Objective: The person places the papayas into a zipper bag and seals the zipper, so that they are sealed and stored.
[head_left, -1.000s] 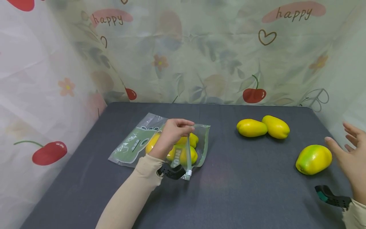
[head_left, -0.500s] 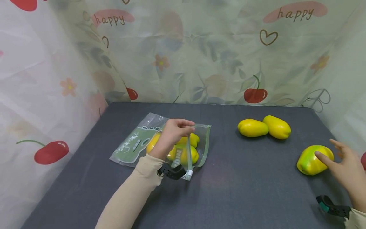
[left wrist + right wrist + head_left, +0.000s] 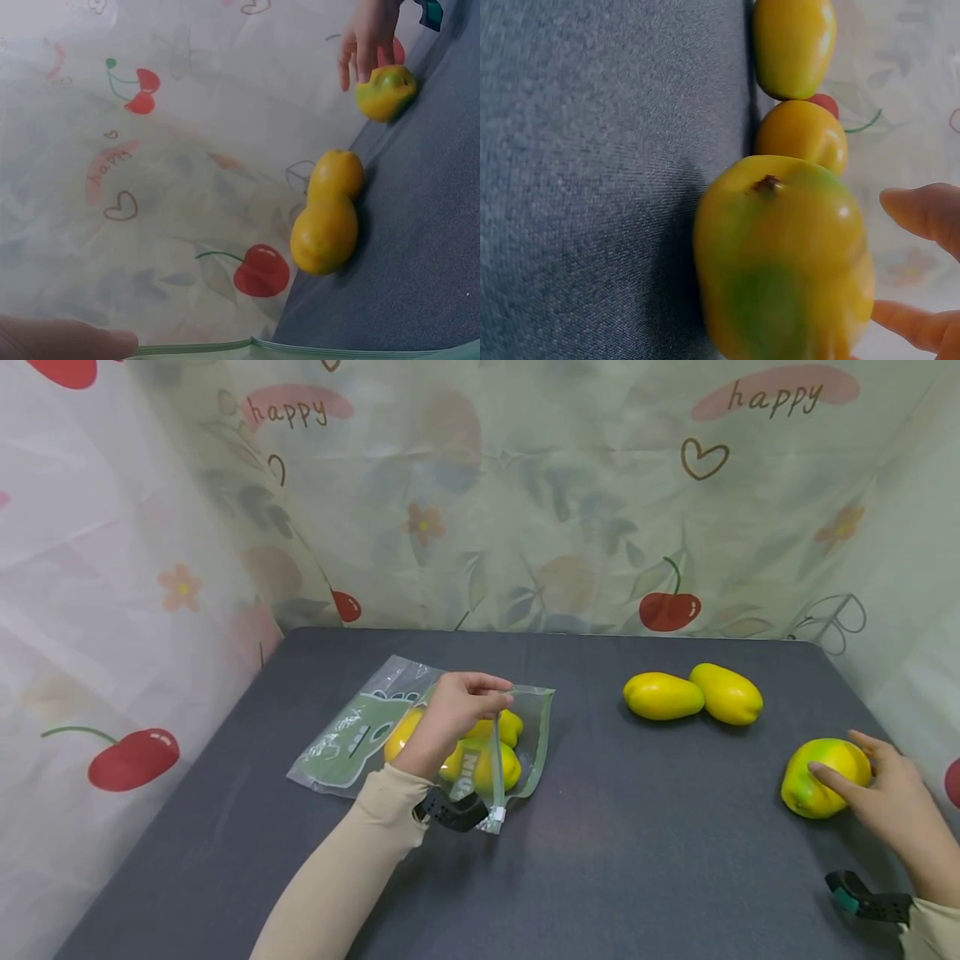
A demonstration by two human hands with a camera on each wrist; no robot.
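My left hand (image 3: 457, 714) pinches the open edge of a clear slider zip bag (image 3: 337, 747) with a green cartoon print. Several yellow fruits (image 3: 480, 764) show through the plastic. In the left wrist view, my thumb (image 3: 67, 339) lies at the bag's green rim (image 3: 360, 352). At the table's right side my right hand (image 3: 888, 793) grips an oval yellow-green fruit (image 3: 810, 789), thumb on the near side and fingers on the far side. The right wrist view shows this fruit (image 3: 780, 247) close up and blurred, with a fingertip at its edge.
Two more yellow fruits (image 3: 660, 696) lie touching toward the back right of the dark table (image 3: 637, 860). A patterned curtain (image 3: 525, 527) stands behind the table and along both sides. The bag's slider (image 3: 495, 815) sits at its near corner.
My right hand has come in from the right, down onto the yellow-green fruit, and its fingers have closed around it. The fruit has turned slightly. My left hand and the bag hold still.
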